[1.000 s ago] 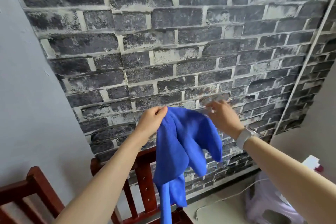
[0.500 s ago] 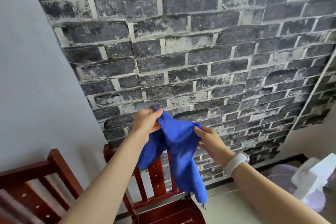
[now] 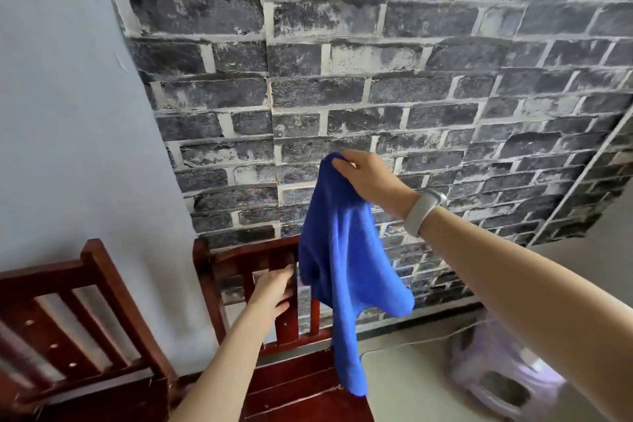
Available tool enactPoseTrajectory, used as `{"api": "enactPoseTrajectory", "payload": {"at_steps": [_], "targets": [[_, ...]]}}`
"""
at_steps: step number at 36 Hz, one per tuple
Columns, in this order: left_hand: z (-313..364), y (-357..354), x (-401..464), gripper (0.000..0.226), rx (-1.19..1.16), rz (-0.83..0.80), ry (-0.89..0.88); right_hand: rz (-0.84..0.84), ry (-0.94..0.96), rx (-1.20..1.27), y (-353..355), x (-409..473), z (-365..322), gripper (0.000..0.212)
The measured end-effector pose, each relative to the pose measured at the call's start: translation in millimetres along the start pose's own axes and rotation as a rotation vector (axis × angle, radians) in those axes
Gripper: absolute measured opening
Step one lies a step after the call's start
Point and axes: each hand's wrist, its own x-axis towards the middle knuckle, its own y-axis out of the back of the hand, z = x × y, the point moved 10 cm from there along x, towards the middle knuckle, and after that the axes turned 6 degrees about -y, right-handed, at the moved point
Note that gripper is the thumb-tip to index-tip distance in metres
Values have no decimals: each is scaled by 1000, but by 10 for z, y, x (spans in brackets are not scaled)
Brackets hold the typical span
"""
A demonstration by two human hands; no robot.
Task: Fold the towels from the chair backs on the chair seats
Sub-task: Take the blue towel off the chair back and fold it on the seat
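The right hand [image 3: 368, 178] pinches a blue towel [image 3: 342, 260] by its top, letting it hang above the wooden chair [image 3: 239, 260] seat. The left hand [image 3: 272, 291], fingers relaxed, reaches toward the towel's lower edge by the chair back.

A dark grey brick-pattern wall [image 3: 376, 62] faced the camera, adjoining a plain pale wall [image 3: 61, 113] at left. The floor [image 3: 411, 384] was light. A translucent plastic stool [image 3: 496, 377] stood at lower right.

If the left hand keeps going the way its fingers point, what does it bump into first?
Probably the blue towel. The left hand is beside the chair back, fingers pointing up and right toward the towel's hanging lower edge. Depth is unclear, so it might brush a wooden slat of the chair back first.
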Motion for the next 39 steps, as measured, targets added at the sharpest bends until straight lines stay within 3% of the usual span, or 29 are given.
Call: {"api": "enactPoseTrajectory", "payload": {"at_steps": [4,6,10,12,16,20,24,29,33,39], "targets": [[-456,-231,-62,76,-19,-91,156,52,-73,234,151,-15,90,25],[-547,-422,-107,82,-85,-182,206,92,-119,350,301,-11,216,23],[-406,-664,-58,40,-368,-253,148,251,-185,322,726,-68,608,28],[-253,-626,0,27,-318,-216,67,307,-228,269,905,-149,877,31],[16,-384,80,27,-219,-82,-39,370,-312,95,1161,-397,1452,26],[267,-152,46,17,-11,-55,-125,391,-450,-95,1258,-705,2010,36],[529,-52,17,6,177,-54,-252,381,-508,-175,1179,-888,2285,31],[814,92,-34,40,467,42,-435,380,-540,-179,1097,-988,2448,33],[865,155,-103,24,647,32,-548,300,-572,-205,910,-1066,2611,33],[491,344,-125,9,573,-7,-438,120,-669,-187,433,-1271,2813,36]]}}
